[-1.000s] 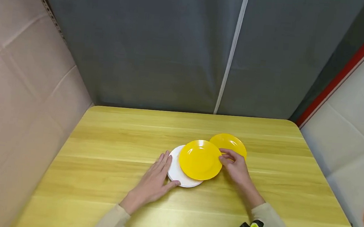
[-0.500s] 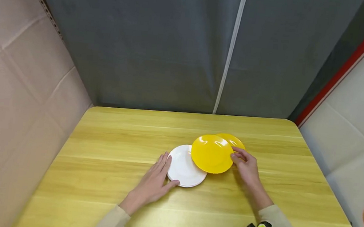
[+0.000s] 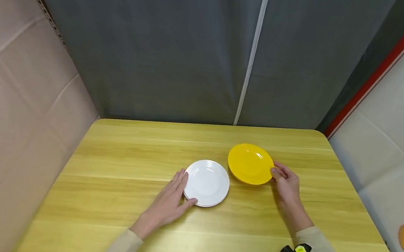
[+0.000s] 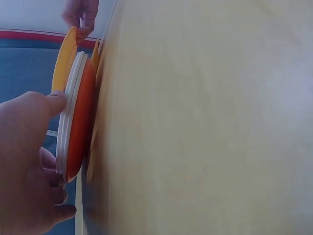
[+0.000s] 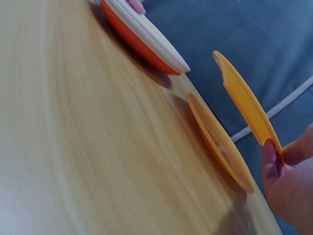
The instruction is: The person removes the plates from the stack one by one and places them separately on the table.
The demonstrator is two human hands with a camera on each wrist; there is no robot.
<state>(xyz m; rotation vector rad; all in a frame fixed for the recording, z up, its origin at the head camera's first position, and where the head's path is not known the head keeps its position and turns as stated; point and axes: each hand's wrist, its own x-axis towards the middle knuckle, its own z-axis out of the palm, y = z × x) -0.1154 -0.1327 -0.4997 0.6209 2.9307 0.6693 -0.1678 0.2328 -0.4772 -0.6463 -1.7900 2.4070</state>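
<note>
A yellow plate [image 3: 249,164] is pinched at its right rim between the thumb and fingers of my right hand [image 3: 287,187]. In the right wrist view it hangs tilted above a second yellow plate [image 5: 220,142], which lies on the table and is hidden from the head view. My left hand [image 3: 165,205], fingers straight and thumb spread, touches the left edge of a stack topped by a white plate [image 3: 206,183]. Beneath the white rims, an orange plate [image 4: 80,127] shows in the left wrist view.
A light wood table [image 3: 130,151] bears the plates. Behind it hangs a dark grey curtain [image 3: 157,57] with a pale vertical strip. Pale sheets [image 3: 30,125] line the sides.
My right hand has carried the yellow plate right and away from me, off the white plate and over the other yellow plate. The left hand stays at the stack.
</note>
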